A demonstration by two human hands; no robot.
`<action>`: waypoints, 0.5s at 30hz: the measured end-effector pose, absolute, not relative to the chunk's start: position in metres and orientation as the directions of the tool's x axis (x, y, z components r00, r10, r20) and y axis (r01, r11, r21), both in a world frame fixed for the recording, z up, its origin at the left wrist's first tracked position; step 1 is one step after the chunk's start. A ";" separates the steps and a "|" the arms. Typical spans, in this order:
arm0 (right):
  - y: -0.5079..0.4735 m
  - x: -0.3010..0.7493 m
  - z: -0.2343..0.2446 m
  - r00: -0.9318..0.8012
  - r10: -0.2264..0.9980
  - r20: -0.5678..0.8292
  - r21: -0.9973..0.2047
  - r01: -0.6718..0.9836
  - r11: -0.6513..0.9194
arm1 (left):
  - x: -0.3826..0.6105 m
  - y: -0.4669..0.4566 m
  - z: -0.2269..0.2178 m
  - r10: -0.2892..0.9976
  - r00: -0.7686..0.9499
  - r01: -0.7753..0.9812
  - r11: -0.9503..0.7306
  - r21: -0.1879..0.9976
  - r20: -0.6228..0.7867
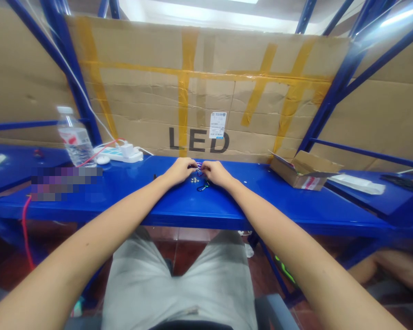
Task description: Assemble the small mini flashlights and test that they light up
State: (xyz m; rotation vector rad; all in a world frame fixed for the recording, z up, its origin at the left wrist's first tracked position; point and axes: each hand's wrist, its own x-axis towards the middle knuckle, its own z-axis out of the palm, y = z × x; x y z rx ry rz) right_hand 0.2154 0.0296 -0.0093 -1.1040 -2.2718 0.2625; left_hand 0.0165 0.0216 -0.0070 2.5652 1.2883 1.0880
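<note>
Both my hands rest on the blue shelf table point(179, 206), close together near its far side. My left hand point(181, 169) and my right hand point(216, 173) have their fingers curled and pinched toward each other on a tiny object point(198, 168) between them, too small to name. Just below the fingers lie several small pale round pieces point(193, 180) and a dark thin wire loop point(203, 186) on the table surface.
A water bottle point(75, 137) and a white power strip point(122, 152) with a red cable stand at the left. An open cardboard box point(304, 172) sits at the right, a white packet point(356, 183) beyond it. A cardboard wall marked LED point(198, 140) closes the back.
</note>
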 end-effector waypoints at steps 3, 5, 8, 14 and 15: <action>0.031 0.211 -0.013 -0.503 0.725 0.471 -0.341 0.654 0.675 | 0.014 0.024 -0.009 0.741 0.366 0.663 -0.632 0.402 0.562; 0.031 0.209 -0.014 -0.512 0.725 0.461 -0.326 0.662 0.675 | 0.013 0.026 -0.010 0.745 0.359 0.663 -0.628 0.408 0.563; 0.030 0.208 -0.013 -0.529 0.729 0.435 -0.291 0.683 0.670 | 0.013 0.028 -0.010 0.751 0.355 0.678 -0.617 0.400 0.557; 0.026 0.209 -0.011 -0.548 0.726 0.415 -0.245 0.701 0.670 | 0.013 0.031 -0.010 0.756 0.365 0.726 -0.597 0.342 0.544; 0.026 0.209 -0.011 -0.550 0.729 0.408 -0.242 0.704 0.667 | 0.013 0.032 -0.011 0.758 0.361 0.731 -0.592 0.339 0.544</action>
